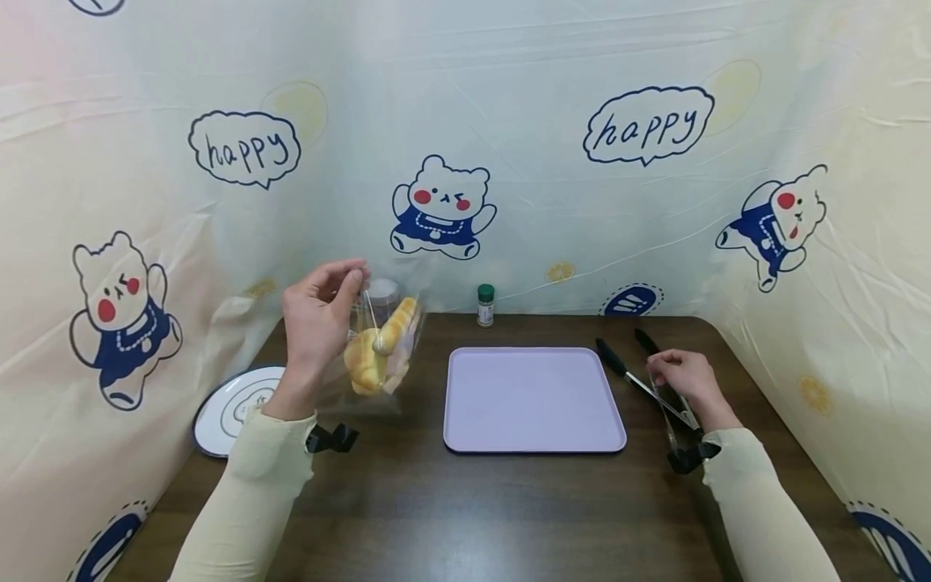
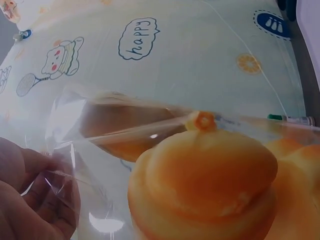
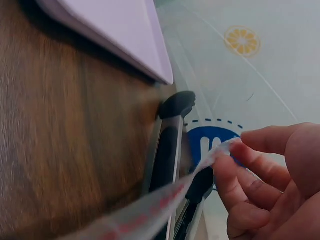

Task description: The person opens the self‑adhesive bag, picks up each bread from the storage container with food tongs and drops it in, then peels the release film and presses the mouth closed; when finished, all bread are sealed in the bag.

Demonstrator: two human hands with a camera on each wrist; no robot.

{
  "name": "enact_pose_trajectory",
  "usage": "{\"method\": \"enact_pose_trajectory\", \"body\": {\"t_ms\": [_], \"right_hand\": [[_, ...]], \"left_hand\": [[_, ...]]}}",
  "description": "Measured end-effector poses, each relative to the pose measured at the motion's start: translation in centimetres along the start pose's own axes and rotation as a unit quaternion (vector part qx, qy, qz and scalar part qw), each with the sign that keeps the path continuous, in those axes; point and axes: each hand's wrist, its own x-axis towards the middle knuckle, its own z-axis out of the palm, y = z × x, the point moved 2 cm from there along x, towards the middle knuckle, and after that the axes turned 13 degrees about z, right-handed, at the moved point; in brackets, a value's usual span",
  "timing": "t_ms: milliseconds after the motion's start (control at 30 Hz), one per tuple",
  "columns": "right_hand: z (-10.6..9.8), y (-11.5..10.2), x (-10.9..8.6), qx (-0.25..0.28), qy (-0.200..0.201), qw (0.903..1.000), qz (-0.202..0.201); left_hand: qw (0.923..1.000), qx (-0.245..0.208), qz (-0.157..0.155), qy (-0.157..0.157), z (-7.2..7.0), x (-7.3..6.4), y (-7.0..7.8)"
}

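My left hand [image 1: 317,323] pinches the top of a clear plastic bag [image 1: 398,400] and holds it up above the table's left side. Inside the bag are several golden bread rolls [image 1: 366,361], seen close up as a round bread roll [image 2: 210,180] in the left wrist view. At the right, my right hand [image 1: 687,376] pinches the end of a thin, clear plastic strip [image 3: 155,210] with faint red print. Under that hand lies a pair of tongs [image 1: 640,386] with black tips and metal arms, spread apart on the table.
A lilac tray [image 1: 534,400] lies mid-table. Behind it stands a small green-capped bottle [image 1: 486,307]. A white, blue-rimmed plate [image 1: 218,416] is at the left edge, partly behind my left arm. Behind the bag stands a clear jar [image 1: 382,288]. Printed curtains surround the table [image 1: 509,517].
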Motion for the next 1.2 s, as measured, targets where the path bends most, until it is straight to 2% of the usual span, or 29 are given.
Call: {"method": "enact_pose_trajectory", "body": {"t_ms": [233,467,600,733,967,1100,1200], "right_hand": [[-0.3,0.4,-0.1,-0.042,0.013,0.999,-0.007],[-0.4,0.6,-0.2,-0.053,-0.009,0.9985,0.01],[-0.9,0.5,-0.3,-0.076,-0.004,0.9971,-0.009],[-1.3,-0.1,-0.6,-0.091,0.03,0.9948,-0.036],[-1.7,-2.1,-1.7,-0.079,0.07,0.9922,-0.066],[-1.7,-4.5,-3.1,-0.066,0.074,0.9905,-0.095],[-1.3,-6.6,-4.3,-0.052,0.063,0.9892,-0.122]], "left_hand": [[1.0,-0.008,-0.001,-0.004,0.0,-0.1,0.0],[0.9999,0.0,-0.003,-0.01,0.1,-0.2,0.0],[0.9999,0.006,-0.004,-0.014,0.2,-0.2,-0.1],[0.9998,0.005,0.0,-0.021,0.3,-0.3,-0.1],[0.9993,0.002,0.002,-0.037,0.9,-0.5,0.2],[0.9989,-0.012,0.0,-0.045,1.3,-0.6,0.4],[0.9985,-0.029,0.001,-0.047,1.6,-0.6,0.4]]}}
